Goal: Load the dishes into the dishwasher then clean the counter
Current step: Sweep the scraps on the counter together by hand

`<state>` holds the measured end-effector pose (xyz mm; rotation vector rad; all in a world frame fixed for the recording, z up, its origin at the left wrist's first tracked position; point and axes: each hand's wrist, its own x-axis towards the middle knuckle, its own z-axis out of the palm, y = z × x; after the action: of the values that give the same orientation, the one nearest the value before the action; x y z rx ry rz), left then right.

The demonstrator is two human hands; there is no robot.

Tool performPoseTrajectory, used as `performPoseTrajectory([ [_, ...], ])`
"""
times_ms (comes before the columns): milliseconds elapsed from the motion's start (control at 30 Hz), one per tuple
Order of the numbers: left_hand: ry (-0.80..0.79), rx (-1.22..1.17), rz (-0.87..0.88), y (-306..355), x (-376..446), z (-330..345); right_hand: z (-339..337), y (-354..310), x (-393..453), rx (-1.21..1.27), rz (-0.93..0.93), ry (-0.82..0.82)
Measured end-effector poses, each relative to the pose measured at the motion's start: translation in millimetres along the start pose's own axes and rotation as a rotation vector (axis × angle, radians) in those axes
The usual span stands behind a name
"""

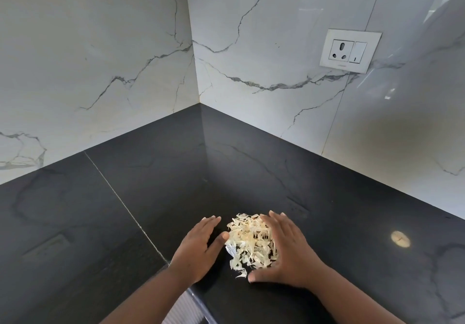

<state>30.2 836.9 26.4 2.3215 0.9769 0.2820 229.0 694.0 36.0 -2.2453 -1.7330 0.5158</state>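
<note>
Pile of pale, cream-yellow peelings [251,242]: thin, papery, curled flakes, loosely heaped, some strands lying at the near edge. Exact material not identifiable. Pile sits on the black polished desk [156,187], near its front edge, well apart from the wall corner.

Left hand [198,248]: flat on the desk just left of the pile, fingers [210,223] extended and together, thumb tip touching the pile's left edge; holding nothing. Right hand [289,250]: palm down, fingers spread, cupped against the pile's right side and partly over it; not closed on anything.

Surroundings: white marble-veined wall tiles [100,59] meet at a corner behind. Wall socket with switch [349,50] on the right wall. Round light reflection [400,238] on the desk right of the hands. A seam line [120,198] crosses the desk at left.
</note>
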Motion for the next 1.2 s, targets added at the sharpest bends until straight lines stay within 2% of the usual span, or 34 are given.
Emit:
performPoseTrajectory([
  [167,-0.070,-0.079,0.007,11,12,18,15,-3,22,-0.114,-0.064,0.010],
  [333,-0.138,-0.092,0.156,27,25,38,24,-11,50,-0.110,-0.089,0.028],
  [400,-0.137,-0.094,0.164,33,21,42,33,-14,59,-0.138,-0.115,0.056],
  [467,-0.136,-0.180,0.109,35,22,41,38,-17,63,-0.131,-0.119,0.088],
  [567,-0.139,-0.478,0.016,31,27,39,42,-26,61,-0.064,-0.104,0.134],
  [667,-0.065,-0.693,-0.043,32,26,38,41,-34,55,-0.004,-0.084,0.171],
  [767,0.082,-0.939,-0.127,35,19,34,41,-36,53,0.031,-0.046,0.183],
  [967,0.341,-1.052,-0.180,10,-5,18,42,-39,53,-0.072,-0.027,0.185],
  [1200,0.354,-1.258,-0.251,-18,-31,0,38,-49,48,-0.177,0.010,0.214],
])
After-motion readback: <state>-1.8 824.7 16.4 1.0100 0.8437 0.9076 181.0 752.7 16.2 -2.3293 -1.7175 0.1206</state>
